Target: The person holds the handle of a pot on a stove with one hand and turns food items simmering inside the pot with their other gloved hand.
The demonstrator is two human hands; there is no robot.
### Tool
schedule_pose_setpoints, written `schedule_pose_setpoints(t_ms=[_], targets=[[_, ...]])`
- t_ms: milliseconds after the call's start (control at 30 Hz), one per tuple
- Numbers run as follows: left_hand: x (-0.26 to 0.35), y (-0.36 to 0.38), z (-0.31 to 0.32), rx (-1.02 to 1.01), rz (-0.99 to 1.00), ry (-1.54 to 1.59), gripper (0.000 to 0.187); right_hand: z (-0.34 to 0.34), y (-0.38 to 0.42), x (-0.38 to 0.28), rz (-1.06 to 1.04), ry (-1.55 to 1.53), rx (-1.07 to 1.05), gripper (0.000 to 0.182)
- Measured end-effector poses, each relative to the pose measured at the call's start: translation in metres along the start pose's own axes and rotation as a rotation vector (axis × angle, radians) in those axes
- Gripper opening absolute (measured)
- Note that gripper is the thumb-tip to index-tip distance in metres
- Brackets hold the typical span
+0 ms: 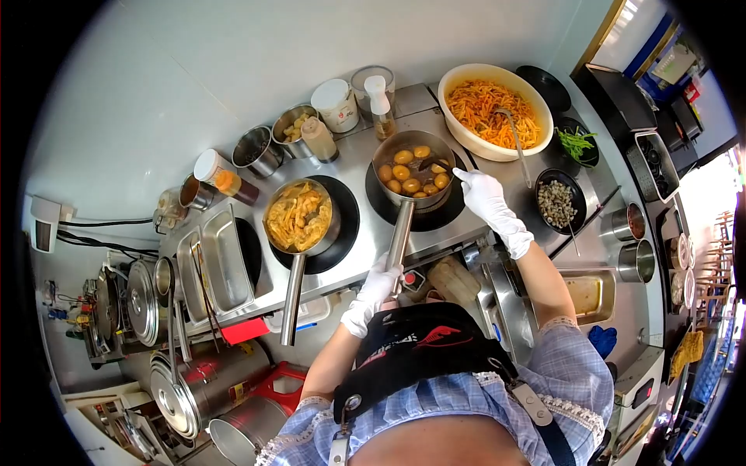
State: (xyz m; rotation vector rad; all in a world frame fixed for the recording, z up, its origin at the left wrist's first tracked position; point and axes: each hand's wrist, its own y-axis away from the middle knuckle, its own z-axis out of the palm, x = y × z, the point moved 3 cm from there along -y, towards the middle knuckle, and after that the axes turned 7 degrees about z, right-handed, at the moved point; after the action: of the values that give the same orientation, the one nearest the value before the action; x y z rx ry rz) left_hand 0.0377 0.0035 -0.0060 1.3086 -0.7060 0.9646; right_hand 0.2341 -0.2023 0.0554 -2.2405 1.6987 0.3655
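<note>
A steel saucepan (398,203) of brown eggs (422,151) in dark liquid sits on the right-hand black burner plate. My left hand (376,293), in a white glove, is closed round the end of its long handle. Also gloved in white, my right hand (483,194) is at the pan's right rim, closed on a dark utensil (435,162) that dips among the eggs. The utensil's exact kind is hard to make out. Left of this pan, a second saucepan (292,307) holds yellowish pieces of food (299,216), with neither hand on it.
Behind, right, stand a large cream bowl (449,118) of orange shreds with a ladle, a black bowl (542,217) of chopped pieces and green vegetables (575,143). Bottles, including a spray bottle (379,105), line the wall. Steel trays (227,260) lie left, large pots (210,380) below.
</note>
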Motion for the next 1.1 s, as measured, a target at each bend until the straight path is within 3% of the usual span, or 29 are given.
schedule_pose_setpoints(t_ms=[200, 367, 567, 733, 800, 1033, 1100], targets=[[-0.001, 0.0, -0.001, -0.015, -0.018, 0.009, 0.051, -0.037, 0.004, -0.009, 0.021, 0.147, -0.3, 0.03], [0.004, 0.004, 0.001, 0.002, -0.017, -0.014, 0.049, 0.013, -0.003, -0.003, 0.051, 0.027, -0.402, 0.031], [-0.004, -0.001, -0.002, -0.001, -0.001, -0.014, 0.047, 0.072, 0.011, -0.045, -0.11, 0.03, -0.118, 0.032], [0.0, 0.001, 0.001, 0.043, -0.026, -0.018, 0.047, 0.083, -0.008, -0.046, -0.015, 0.036, 0.073, 0.034], [0.002, 0.001, 0.001, 0.045, -0.02, -0.022, 0.047, 0.081, -0.017, -0.036, 0.102, 0.066, 0.026, 0.031], [-0.005, -0.002, -0.001, 0.021, 0.02, -0.015, 0.044, 0.009, -0.012, -0.01, 0.015, 0.026, 0.046, 0.028], [-0.004, -0.001, -0.001, 0.021, 0.013, 0.01, 0.043, -0.013, -0.009, -0.003, 0.025, 0.066, -0.099, 0.03]])
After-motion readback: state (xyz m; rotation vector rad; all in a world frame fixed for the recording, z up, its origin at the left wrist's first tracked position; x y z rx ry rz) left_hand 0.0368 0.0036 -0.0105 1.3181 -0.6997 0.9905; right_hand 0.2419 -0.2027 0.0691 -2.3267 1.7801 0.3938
